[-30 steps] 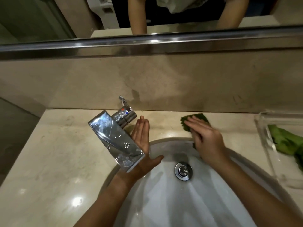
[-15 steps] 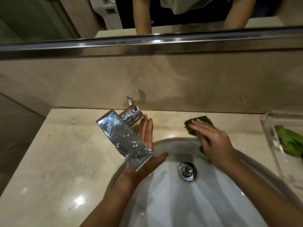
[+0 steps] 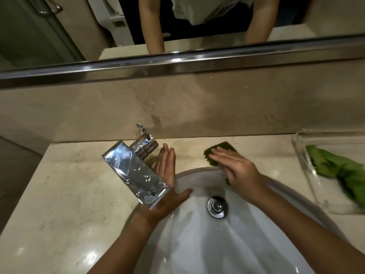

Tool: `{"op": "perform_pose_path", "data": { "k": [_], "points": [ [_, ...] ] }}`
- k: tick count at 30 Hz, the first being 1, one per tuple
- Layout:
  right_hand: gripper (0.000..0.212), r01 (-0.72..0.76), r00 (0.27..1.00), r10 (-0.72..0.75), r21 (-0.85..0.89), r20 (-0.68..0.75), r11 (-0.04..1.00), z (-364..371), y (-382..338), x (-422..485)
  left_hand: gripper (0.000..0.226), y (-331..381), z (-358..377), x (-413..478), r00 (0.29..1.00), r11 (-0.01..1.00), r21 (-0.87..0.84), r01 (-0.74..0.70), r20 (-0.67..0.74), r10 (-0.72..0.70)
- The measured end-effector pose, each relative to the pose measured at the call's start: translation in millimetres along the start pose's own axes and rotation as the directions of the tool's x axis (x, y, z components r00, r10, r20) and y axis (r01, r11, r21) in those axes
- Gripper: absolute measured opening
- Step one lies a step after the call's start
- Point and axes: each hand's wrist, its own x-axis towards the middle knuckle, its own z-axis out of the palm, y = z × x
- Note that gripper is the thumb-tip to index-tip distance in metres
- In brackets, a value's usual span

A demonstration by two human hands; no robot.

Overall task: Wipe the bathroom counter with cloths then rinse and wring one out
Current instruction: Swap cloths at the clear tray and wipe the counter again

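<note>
Your right hand lies flat, fingers straight and close together, pressing down on the dark green folded cloth. It grips nothing; the palm and fingers only bear on the fabric. The cloth sits on the pale beige marble counter at the back edge of the white oval basin, with its far corner showing beyond your fingertips and a small dark bit showing under the heel of that hand (whether that bit hangs over the basin rim, I cannot tell). Your left hand is also spread and holds nothing: its fingers point away from you, straight, and its thumb reaches out over the basin. Just outside that hand, partly covering its palm from this view, stands the chrome flat-spouted faucet, wet with droplets, its lever base beyond your left fingertips. Between your two wrists, lower in the bowl, is the round chrome drain stopper. Well out past your right hand, a clear plastic tray rests on the counter with a second, lighter green crumpled cloth lying inside it. Beyond both hands rises the brown stone backsplash, topped by a brushed steel strip and the mirror, which reflects your forearms.
</note>
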Motion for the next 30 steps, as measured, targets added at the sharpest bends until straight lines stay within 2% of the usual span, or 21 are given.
{"op": "perform_pose_path", "data": {
  "k": [3, 6, 8, 11, 13, 15, 18, 21, 25, 26, 30],
  "points": [
    [0.037, -0.167, 0.970, 0.153, -0.059, -0.191, 0.984, -26, 23, -24, 0.100, 18, -3, 7, 0.999, 0.997, 0.059, -0.039, -0.019, 0.040],
    [0.036, -0.353, 0.879, 0.307, -0.063, -0.365, 0.934, -17, 17, -24, 0.093, 46, 4, 19, 0.991, 0.985, 0.106, -0.133, 0.035, 0.130],
    [0.037, -0.333, 0.885, 0.285, -0.071, -0.369, 0.940, -3, 8, -11, 0.089, 61, 12, 28, 0.986, 0.977, 0.144, -0.156, 0.088, 0.145],
    [0.041, -0.173, 0.964, 0.146, -0.105, -0.222, 0.979, 11, -3, 2, 0.084, 66, 21, 39, 0.982, 0.973, 0.164, -0.164, 0.122, 0.145],
    [0.040, -0.168, 0.968, 0.147, -0.086, -0.205, 0.982, 0, 4, -4, 0.084, 62, 23, 43, 0.980, 0.969, 0.187, -0.162, 0.148, 0.135],
    [0.042, -0.278, 0.934, 0.246, -0.091, -0.260, 0.956, -18, 19, -24, 0.085, 60, 23, 44, 0.968, 0.949, 0.257, -0.182, 0.216, 0.126],
    [0.043, -0.433, 0.834, 0.348, -0.117, -0.428, 0.894, -39, 35, -50, 0.090, 62, 24, 42, 0.962, 0.930, 0.324, -0.175, 0.256, 0.091],
    [0.038, -0.472, 0.789, 0.342, -0.146, -0.510, 0.870, -37, 38, -41, 0.095, 63, 28, 41, 0.972, 0.927, 0.343, -0.153, 0.224, 0.077],
    [0.034, -0.515, 0.746, 0.386, -0.103, -0.543, 0.851, -35, 46, -17, 0.096, 63, 28, 42, 0.970, 0.924, 0.343, -0.167, 0.227, 0.091],
    [0.035, -0.511, 0.758, 0.386, -0.111, -0.526, 0.853, -34, 47, -17, 0.096, 63, 28, 41, 0.969, 0.926, 0.340, -0.164, 0.232, 0.087],
    [0.042, -0.342, 0.909, 0.289, -0.139, -0.301, 0.929, -39, 40, -39, 0.097, 64, 28, 41, 0.970, 0.929, 0.341, -0.142, 0.233, 0.063]
  ]
}}
